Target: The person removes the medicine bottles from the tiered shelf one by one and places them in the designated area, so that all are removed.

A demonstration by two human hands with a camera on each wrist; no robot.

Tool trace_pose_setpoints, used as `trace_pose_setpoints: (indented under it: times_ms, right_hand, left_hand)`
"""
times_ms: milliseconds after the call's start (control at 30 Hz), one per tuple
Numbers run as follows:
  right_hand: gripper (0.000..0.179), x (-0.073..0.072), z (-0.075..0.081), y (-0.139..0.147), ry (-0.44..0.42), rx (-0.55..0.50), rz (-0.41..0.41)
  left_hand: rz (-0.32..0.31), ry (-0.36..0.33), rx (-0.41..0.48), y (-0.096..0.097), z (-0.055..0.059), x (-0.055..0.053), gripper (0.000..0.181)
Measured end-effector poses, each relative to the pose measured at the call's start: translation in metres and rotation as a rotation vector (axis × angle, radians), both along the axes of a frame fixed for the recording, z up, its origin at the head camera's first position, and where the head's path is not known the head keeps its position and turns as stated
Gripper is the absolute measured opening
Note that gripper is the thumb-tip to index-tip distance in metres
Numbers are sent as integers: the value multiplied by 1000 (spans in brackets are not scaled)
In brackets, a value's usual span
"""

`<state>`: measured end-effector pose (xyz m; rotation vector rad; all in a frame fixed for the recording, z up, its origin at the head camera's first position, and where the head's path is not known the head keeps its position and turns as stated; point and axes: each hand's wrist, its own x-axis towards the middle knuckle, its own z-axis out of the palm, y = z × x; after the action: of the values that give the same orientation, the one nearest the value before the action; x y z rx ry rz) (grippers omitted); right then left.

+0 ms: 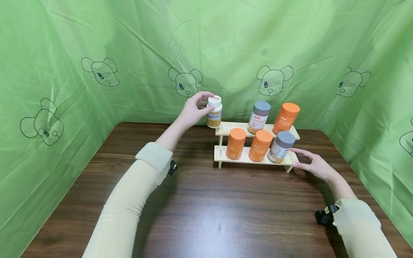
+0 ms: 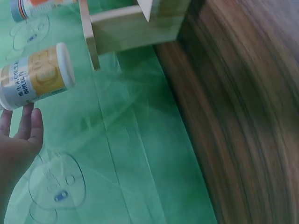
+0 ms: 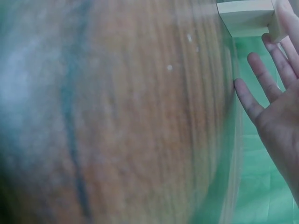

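Near the centre of the head view we see a white bottle [image 1: 214,113], its label banded golden yellow and white with dark lettering; to its right are three all-orange bottles [image 1: 236,144] with pale print and two bottles with grey-blue lids [image 1: 259,117] and largely white labels, on a blond-wood rack [image 1: 227,128]. Below, we find a dark brown worktop [image 1: 206,200] streaked with grain and cream sleeves [image 1: 126,204] at lower left and right. Along the top and sides, we see bright green cloth [image 1: 226,43] patterned with dark-outlined animal heads.

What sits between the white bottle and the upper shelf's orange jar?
In the head view, a grey-lidded jar and a bare stretch of upper shelf.
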<state>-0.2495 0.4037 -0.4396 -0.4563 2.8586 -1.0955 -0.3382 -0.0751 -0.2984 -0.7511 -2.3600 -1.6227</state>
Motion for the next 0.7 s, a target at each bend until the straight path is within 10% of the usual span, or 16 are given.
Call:
trace_pose_setpoints:
  times_ms: [267,700]
  right_hand:
    - [57,0,1,0,-12,-3,-4]
    - [56,0,0,1,-15,2,2]
  left_hand:
    - [86,-50,-22,-29,-6,-1,42]
    - [181,-50,-45,-49,-54,-13,40]
